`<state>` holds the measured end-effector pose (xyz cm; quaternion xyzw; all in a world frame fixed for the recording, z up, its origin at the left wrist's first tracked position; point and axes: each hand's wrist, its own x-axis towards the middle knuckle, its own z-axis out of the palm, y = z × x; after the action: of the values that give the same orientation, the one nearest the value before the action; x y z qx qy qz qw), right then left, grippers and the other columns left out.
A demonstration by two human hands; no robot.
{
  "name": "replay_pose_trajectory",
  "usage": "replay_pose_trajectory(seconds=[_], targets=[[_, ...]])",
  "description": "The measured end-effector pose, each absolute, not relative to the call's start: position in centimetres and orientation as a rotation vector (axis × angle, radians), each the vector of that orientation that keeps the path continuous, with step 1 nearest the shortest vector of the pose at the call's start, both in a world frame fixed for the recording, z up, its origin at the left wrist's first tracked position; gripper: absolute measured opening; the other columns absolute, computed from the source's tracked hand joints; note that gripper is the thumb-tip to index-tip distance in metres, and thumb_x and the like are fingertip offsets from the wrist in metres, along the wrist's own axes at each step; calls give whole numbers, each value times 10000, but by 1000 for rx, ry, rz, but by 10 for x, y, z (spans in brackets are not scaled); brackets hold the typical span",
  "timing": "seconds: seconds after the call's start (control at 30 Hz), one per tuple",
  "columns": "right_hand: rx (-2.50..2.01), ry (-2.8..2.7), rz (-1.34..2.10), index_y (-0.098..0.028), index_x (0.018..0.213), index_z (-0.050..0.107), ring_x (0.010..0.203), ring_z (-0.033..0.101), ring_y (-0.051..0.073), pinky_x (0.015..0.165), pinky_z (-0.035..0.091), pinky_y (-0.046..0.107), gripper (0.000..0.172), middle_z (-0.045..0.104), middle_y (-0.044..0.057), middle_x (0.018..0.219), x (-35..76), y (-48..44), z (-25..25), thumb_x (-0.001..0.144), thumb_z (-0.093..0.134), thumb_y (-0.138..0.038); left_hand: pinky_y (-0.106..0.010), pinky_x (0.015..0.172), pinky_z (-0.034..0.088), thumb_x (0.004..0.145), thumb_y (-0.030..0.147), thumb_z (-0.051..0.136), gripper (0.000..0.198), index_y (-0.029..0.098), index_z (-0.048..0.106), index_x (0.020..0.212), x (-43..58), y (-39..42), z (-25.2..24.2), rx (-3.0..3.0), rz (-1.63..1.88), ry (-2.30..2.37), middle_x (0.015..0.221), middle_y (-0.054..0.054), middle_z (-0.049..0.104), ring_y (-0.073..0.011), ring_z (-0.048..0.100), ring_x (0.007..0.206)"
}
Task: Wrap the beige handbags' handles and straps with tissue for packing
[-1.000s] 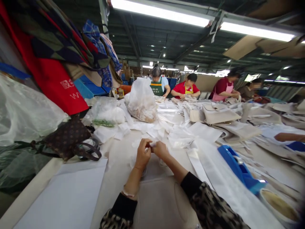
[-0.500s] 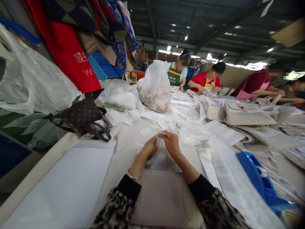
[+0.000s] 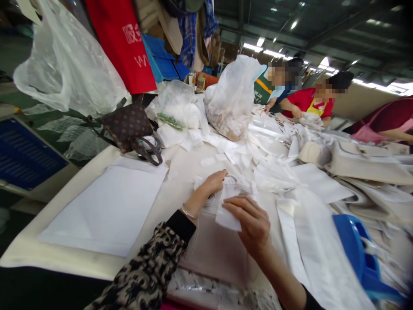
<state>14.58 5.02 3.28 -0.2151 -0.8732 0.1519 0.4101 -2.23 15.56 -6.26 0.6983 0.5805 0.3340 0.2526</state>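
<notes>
My left hand (image 3: 211, 184) reaches forward over the table and pinches the upper edge of a small white paper piece (image 3: 229, 206). My right hand (image 3: 251, 224) is nearer to me, its fingers closed on the lower part of the same white piece. Under both hands lies a beige bag panel (image 3: 213, 249). My sleeves are dark with a leopard pattern, and a thin bracelet sits on my left wrist.
A large white sheet (image 3: 109, 206) lies at the left. A brown handbag (image 3: 127, 125), clear plastic bags (image 3: 232, 97), scattered white pieces and beige bags (image 3: 368, 165) cover the table. A blue tape dispenser (image 3: 361, 254) is at the right. Several people work at the far side.
The camera has tilted down and turned left. My hands have separated: the right drew back toward me with the white piece, the left stayed forward on its upper edge.
</notes>
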Motion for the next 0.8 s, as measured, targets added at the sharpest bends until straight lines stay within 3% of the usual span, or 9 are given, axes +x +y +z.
replay_pose_trajectory(seconds=[0.13,0.3,0.53,0.7,0.8], targets=[[-553,-2403,351,-220,1076,678,959,626,194,796,527,327,337,710,61,991,167,17,-5,909,444,-45,-284,853,478,691,-36,437,458,146,572,1089,-22,155,-61,1936,825,1561,989,-72,657,-185,590,897],[-553,-2513,289,-199,1149,650,1078,610,221,916,535,394,327,704,79,1078,181,5,-31,927,442,-78,-323,840,481,672,-56,411,467,134,576,1066,-18,149,-57,1972,788,1611,943,-81,627,-200,579,861],[-522,-2520,248,-177,1131,653,1209,557,227,1018,501,445,375,664,103,1193,190,-3,-53,885,425,-10,-352,1074,377,589,-87,392,619,135,601,1127,-9,143,-24,2068,1031,1581,1244,-107,541,-213,454,1221],[-525,-2510,220,-177,1154,648,1251,527,220,1049,481,424,369,645,104,1228,194,-7,-59,892,440,-20,-308,998,464,698,-53,377,489,160,685,1012,-5,83,-11,2210,1091,1207,1069,-55,684,-165,607,1064],[-491,-2543,190,-148,1208,623,1303,470,236,1084,438,437,371,603,134,1285,199,-10,-61,891,459,-47,-330,1018,463,794,-10,414,428,144,665,1104,-10,25,-28,2405,958,1072,1155,-76,680,-179,598,1121]])
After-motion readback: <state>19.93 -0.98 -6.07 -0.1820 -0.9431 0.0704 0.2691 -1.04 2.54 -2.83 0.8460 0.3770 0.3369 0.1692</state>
